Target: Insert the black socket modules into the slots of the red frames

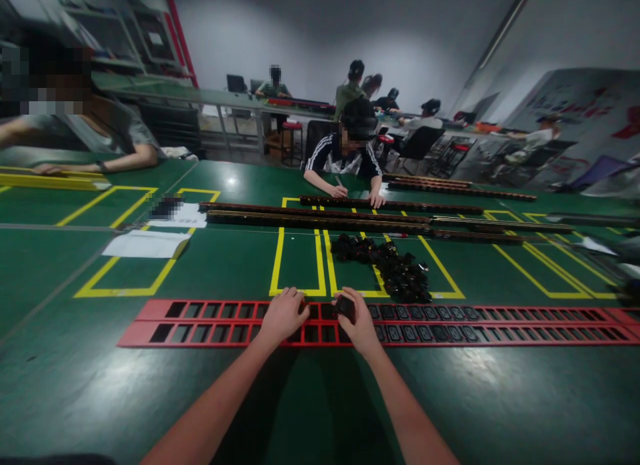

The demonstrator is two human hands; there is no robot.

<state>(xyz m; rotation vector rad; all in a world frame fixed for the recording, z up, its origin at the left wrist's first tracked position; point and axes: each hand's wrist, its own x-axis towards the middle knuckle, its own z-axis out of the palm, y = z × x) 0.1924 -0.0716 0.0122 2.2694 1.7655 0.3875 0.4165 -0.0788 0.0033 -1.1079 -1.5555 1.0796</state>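
Observation:
A long red slotted frame [145, 310] lies across the table before me, with two rows of rectangular openings. My left hand [283, 316] is on it left of the middle, fingers curled over the far edge and thumb on the slots. Between thumb and fingers, my right hand [359, 322] holds a small black square part [345, 306] just above the frame. Right of that hand, several black square parts [410, 332] with pale outlines sit in both rows. Beyond the frame is a loose heap of black parts [400, 268].
Long dark strips [320, 216] lie across the green table [230, 405] beyond the heap. Yellow tape [117, 292] marks rectangles, and white paper [145, 244] lies at left. One person [345, 152] sits opposite holding a pen; another person [115, 128] sits at left.

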